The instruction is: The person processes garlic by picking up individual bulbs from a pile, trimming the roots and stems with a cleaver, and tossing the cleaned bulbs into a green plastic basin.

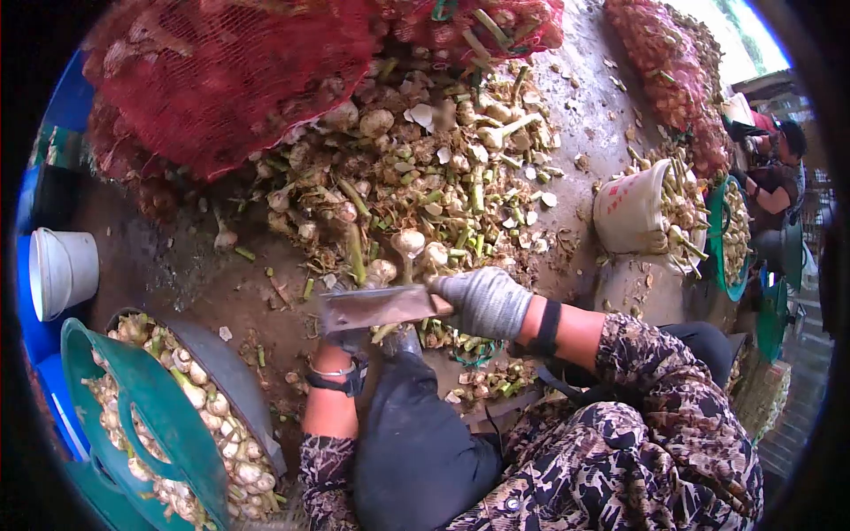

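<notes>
In a grey knit glove, my right hand (487,303) grips the wooden handle of a broad-bladed knife (376,307), its blade pointing left. My left hand (348,338), also gloved, is behind and below the blade, which hides its fingers; a dark band circles the wrist. Just above the blade is a garlic bulb (408,242) with its stem running down toward the knife. Around it spreads a heap of garlic bulbs, cut stems and dry skins (425,181) on the ground.
Red mesh sacks (239,80) of garlic loom over the heap. At lower left stands a green tub (168,416) holding trimmed bulbs; a white bucket (66,270) is beyond it. A tipped white bucket (630,208) spills stemmed garlic at right. Another person (779,173) works at far right.
</notes>
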Motion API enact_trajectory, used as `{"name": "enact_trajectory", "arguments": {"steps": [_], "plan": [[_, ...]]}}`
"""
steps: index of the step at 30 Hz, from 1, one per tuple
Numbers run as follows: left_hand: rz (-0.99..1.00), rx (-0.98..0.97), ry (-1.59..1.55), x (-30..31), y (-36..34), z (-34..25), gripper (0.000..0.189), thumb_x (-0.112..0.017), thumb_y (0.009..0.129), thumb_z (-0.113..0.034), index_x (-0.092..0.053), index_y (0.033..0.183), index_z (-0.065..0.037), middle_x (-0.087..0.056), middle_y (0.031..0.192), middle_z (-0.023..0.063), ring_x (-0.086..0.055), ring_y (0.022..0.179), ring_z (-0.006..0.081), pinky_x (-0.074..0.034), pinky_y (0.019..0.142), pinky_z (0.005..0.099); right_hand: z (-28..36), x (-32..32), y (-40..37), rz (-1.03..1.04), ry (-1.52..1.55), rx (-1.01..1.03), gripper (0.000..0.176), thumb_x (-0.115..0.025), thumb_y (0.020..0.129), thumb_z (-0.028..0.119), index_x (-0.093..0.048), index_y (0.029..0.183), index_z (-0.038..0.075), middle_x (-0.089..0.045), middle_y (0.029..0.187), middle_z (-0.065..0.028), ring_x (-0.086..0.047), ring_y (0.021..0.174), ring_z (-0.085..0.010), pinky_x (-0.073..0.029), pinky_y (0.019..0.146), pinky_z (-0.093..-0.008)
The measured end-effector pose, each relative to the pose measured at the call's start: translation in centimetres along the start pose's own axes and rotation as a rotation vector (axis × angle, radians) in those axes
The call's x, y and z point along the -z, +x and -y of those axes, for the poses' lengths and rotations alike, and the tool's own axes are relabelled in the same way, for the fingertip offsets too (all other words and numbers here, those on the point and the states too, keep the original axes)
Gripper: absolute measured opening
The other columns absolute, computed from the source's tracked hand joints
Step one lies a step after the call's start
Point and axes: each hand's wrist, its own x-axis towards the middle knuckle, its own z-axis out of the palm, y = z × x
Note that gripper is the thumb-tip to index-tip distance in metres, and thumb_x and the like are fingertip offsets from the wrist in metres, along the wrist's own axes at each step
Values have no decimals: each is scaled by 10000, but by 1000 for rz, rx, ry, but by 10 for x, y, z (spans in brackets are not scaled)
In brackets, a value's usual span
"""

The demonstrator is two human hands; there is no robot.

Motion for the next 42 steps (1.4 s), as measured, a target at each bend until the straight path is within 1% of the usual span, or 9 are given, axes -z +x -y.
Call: {"name": "enact_trajectory", "arguments": {"steps": [3, 6, 11, 16, 20, 24, 29, 32, 42], "plan": [[-95, -590, 666, -6, -15, -9, 274, -555, 970, -165, -590, 1211, -41, -655, 1027, 61, -585, 960, 181, -480, 854, 310, -27, 3, 9, 104, -55, -162, 216, -655, 826, 280, -608, 953, 113, -652, 803, -167, -650, 778, -374, -509, 680, -450], [-33, 52, -295, -14, -42, -57, 293, -606, 934, -150, -596, 1203, -33, -664, 1027, 60, -600, 923, 159, -488, 828, 309, -74, 4, -10, 26, -50, -420, 291, -618, 887, 367, -628, 987, 94, -669, 831, -169, -665, 805, -351, -519, 720, -433], [116, -93, 341, -31, -37, -78, 235, -656, 869, -107, -638, 1081, -7, -687, 966, 129, -636, 861, 210, -511, 802, 349, -5, 15, 1, -111, 228, -316, 622, -718, 793, 543, -596, 1177, 68, -685, 934, -180, -666, 918, -354, -522, 811, -399], [191, -250, -85, -27, -47, -114, 519, -679, 826, -39, -496, 1311, -58, -611, 1180, 99, -608, 1057, 225, -502, 921, 354, 13, 6, 34, -50, 654, -315, 504, -708, 840, 463, -607, 1090, 37, -661, 910, -162, -641, 855, -302, -500, 803, -366], [309, -50, -811, -15, -53, -111, 685, -721, 829, -37, -381, 1422, -90, -521, 1326, 91, -535, 1184, 222, -467, 998, 331, 7, 3, 28, 80, 1399, -722, 310, -665, 896, 443, -596, 915, 141, -601, 720, 15, -451, 447, -101, -356, 388, -263], [61, -360, -374, -28, -41, -85, 606, -743, 835, -107, -437, 1356, -61, -533, 1310, 89, -560, 1131, 182, -480, 969, 315, 18, -24, 28, 115, 1645, -806, 356, -658, 883, 508, -581, 900, 161, -520, 568, 22, -392, 384, -118, -321, 359, -274], [154, -189, -669, -17, -50, -94, 580, -715, 825, -61, -445, 1338, -52, -589, 1238, 73, -580, 1084, 158, -472, 962, 322, -15, -40, 28, -151, 663, -306, 498, -710, 854, 314, -573, 1266, 68, -695, 898, -145, -669, 778, -260, -527, 718, -372], [93, -115, -479, -19, -54, -83, 569, -729, 834, -115, -467, 1336, -60, -584, 1255, 92, -579, 1110, 192, -453, 990, 343, 8, 7, 3, -121, 104, -151, 316, -697, 808, 208, -603, 1089, 98, -653, 840, -174, -655, 774, -367, -525, 678, -410], [132, -528, 409, -25, -56, 52, 520, -521, 971, -388, -452, 1414, -126, -488, 1424, 76, -463, 1293, 223, -368, 1079, 362, 35, 35, -12, 136, -194, 48, 204, -642, 755, 131, -574, 947, 121, -604, 764, -115, -645, 725, -345, -497, 610, -439]]}}
